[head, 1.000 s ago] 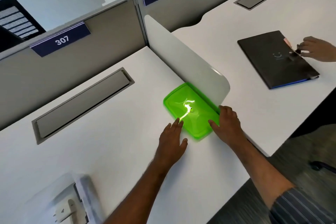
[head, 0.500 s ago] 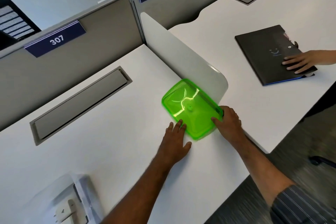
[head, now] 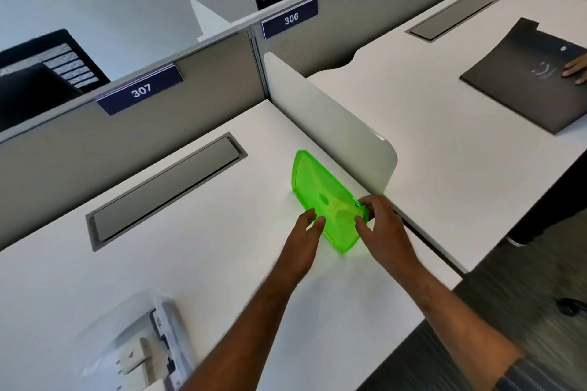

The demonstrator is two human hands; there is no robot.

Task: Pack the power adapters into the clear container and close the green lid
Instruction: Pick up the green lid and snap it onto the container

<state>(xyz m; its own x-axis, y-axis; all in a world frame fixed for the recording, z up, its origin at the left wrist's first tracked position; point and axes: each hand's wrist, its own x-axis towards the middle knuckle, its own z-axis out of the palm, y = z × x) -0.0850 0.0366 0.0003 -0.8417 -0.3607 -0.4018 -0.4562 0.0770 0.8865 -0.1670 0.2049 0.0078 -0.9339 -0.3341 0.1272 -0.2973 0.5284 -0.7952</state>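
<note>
**Green lid tipped up on edge between two hands**

While the white surface [head: 197,263] spreads across most of the view, a low white divider [head: 330,124] runs along its right side and splits it from the neighbouring desk, where a dark folder [head: 521,79] lies under another person's fingertips. At the bottom left corner sits the clear container [head: 133,343], blurred by the wide lens; inside it lie white power adapters [head: 133,359], packed close, though their number cannot be told. The container is open on top and stands well apart from the lid.

Close beside the divider's near end, the green lid [head: 320,197] stands tilted, its long lower edge on the surface and its face turned toward the left. The right hand [head: 384,228] grips the lid's upper near edge, thumb on the side facing the camera and fingers [head: 368,203] curled over the rim. The left hand [head: 301,241] is spread loosely, its fingers narrow together, with the fingertips touching the lid's lower face near the surface; it props rather than clasps.
</note>
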